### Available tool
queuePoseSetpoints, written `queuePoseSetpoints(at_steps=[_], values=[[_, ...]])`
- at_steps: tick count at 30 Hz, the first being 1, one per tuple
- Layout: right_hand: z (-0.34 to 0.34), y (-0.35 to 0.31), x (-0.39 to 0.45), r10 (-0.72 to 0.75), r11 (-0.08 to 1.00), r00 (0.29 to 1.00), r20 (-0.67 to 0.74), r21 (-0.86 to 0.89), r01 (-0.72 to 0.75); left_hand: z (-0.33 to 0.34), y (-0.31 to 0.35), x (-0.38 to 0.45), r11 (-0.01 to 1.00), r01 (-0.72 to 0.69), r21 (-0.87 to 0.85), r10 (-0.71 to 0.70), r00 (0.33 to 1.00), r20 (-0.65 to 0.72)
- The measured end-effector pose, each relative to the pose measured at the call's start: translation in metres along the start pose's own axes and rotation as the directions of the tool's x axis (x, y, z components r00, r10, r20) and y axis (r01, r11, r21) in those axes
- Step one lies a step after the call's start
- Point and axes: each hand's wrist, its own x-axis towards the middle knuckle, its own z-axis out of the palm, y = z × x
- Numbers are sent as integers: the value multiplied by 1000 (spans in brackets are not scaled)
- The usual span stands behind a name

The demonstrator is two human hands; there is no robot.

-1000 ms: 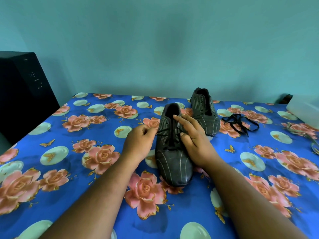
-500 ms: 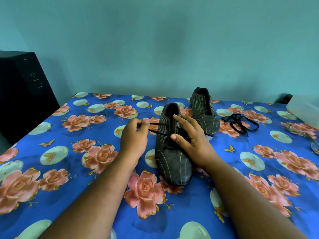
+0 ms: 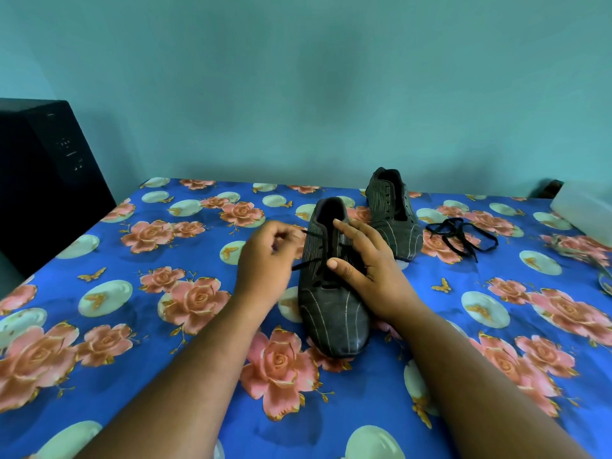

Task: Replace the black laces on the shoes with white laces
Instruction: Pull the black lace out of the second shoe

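One surface (image 3: 99, 326) fills your view, covered in a blue cloth printed with roses; its far edge meets the teal wall (image 3: 298, 94), and its left edge runs beside a black box (image 3: 43, 180) standing off the surface. At the right edge sits one pale container (image 3: 586, 210), partly cut off by the frame. The widest open room lies to your left and in front of your forearms, where only the cloth shows; the right side near the container is more crowded, with something small and blurred at the edge that you cannot identify.

Two shoes, dark with thin pale stripes. The near shoe (image 3: 331, 313) lies in the middle, toe toward you, with a black lace (image 3: 311, 263) still threaded through its eyelets. The far shoe (image 3: 394, 210) sits just behind and to the right of it, close to the far edge, its eyelets bare. One loose lace (image 3: 460, 235), black, lies in a tangle just right of the far shoe.

Two hands. Your left hand (image 3: 268, 260) hovers just left of the near shoe, fingers curled, pinching the end of the threaded lace, which runs taut from the eyelets. Your right hand (image 3: 367, 263) rests on the near shoe's right side, fingers spread and straight across the tongue, steadying it.
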Motion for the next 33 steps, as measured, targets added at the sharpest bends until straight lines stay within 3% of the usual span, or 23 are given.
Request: queuePoseSetpoints(at_steps=[3, 5, 8, 10, 12, 20, 26, 28, 30, 33], values=[[0, -2, -1, 1, 1000, 1000, 3, 1, -1, -9, -7, 11, 963, 249, -100, -263, 950, -171], [-1, -1, -1, 0, 1000, 1000, -1, -1, 0, -12, -18, 14, 955, 293, 42, -285, 948, -146], [-1, 1, 0, 3, 1000, 1000, -1, -6, -3, -8, -19, 7, 961, 51, 271, -53, 999, 0], [0, 2, 0, -8, 1000, 1000, 0, -11, 8, -2, -12, 2, 963, -159, 216, 146, 986, 77], [1, 1, 0, -15, 1000, 1000, -6, -7, 15, 5, -8, -2, 943, -275, 185, 252, 958, 139], [0, 1, 0, -16, 1000, 1000, -5, -17, 16, -1, -1, 0, 990, -139, 7, 136, 978, 158], [-1, 0, -1, -22, 1000, 1000, -7, -6, 22, 8, -3, -6, 961, -243, 131, 215, 957, 197], [0, -1, -1, -22, 1000, 1000, -3, -1, 22, 5, 1, -4, 994, -110, 8, 108, 984, 138], [0, -2, -1, -9, 1000, 1000, 4, 10, 9, -2, 5, 0, 976, 93, -197, -86, 995, 41], [0, -2, 0, 3, 1000, 1000, 16, 7, -3, -8, 2, 10, 886, 273, -375, -341, 932, -125]])
